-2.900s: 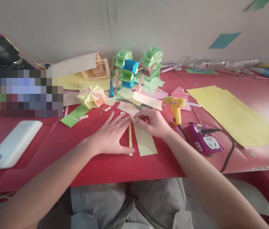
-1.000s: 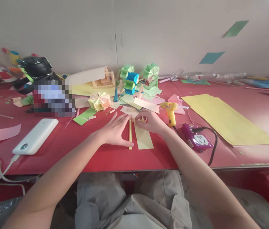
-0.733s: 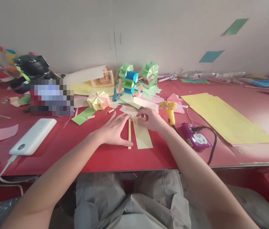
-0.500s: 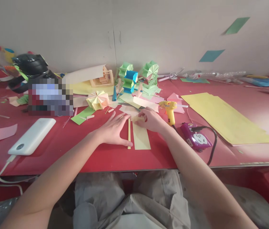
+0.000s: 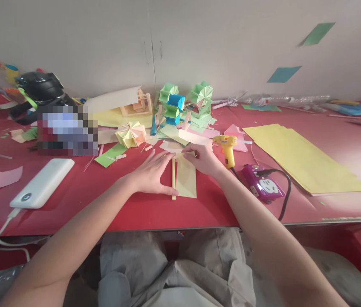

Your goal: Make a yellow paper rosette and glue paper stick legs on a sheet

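Observation:
My left hand [image 5: 151, 172] is spread flat on the table, thumb and fingers wide apart. Its thumb touches the near end of a narrow pale-yellow paper stick [image 5: 174, 181], and its fingertips reach the far end. Beside the stick, on its right, lies a pale-yellow paper strip [image 5: 186, 181]. My right hand [image 5: 201, 158] has its fingers closed on the far end of this strip, where they partly cover it. The near ends of strip and stick are a small gap apart.
A yellow glue gun [image 5: 228, 150] and a purple power socket [image 5: 263, 182] with a black cable are at right, before yellow sheets [image 5: 304, 160]. Folded paper wheels [image 5: 202, 96] and scraps fill the back. A white power bank [image 5: 42, 183] is at left.
The paper strip has shifted left, closer to the stick, and now lies flatter at its far end. My right hand has moved slightly with it; my left hand has stayed in place.

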`<state>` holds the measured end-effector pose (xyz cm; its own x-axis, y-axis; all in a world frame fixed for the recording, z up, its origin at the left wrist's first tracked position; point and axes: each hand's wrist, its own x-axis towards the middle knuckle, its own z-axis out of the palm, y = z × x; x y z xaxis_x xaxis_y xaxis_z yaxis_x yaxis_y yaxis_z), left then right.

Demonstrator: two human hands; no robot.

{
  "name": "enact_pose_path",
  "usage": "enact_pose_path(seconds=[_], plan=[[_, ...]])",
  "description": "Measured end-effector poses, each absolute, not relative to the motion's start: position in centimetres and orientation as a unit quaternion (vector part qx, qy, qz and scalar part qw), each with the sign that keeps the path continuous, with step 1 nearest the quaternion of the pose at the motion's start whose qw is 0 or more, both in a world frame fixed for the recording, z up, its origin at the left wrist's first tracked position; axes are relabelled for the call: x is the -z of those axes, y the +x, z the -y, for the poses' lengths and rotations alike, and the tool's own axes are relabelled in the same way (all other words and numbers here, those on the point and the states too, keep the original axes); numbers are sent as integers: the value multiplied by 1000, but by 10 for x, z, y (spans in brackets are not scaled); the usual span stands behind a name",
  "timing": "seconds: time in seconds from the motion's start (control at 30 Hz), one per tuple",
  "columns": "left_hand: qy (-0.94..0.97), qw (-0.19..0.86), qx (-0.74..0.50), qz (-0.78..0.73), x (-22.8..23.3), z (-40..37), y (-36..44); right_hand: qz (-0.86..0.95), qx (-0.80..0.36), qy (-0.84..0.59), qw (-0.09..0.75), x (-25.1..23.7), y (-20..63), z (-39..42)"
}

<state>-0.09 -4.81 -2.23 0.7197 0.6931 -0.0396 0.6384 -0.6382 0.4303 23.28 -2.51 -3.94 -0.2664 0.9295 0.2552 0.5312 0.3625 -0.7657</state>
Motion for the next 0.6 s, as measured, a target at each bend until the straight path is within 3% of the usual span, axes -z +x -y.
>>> enact_pose_path(seconds=[0.4, 0.6], plan=[[866, 253, -144, -406, 16, 46, -4, 646, -380, -492, 444, 37, 234, 25], [776, 404, -282, -393, 18, 34, 8, 642, -411, -448, 467, 32, 222, 29]])
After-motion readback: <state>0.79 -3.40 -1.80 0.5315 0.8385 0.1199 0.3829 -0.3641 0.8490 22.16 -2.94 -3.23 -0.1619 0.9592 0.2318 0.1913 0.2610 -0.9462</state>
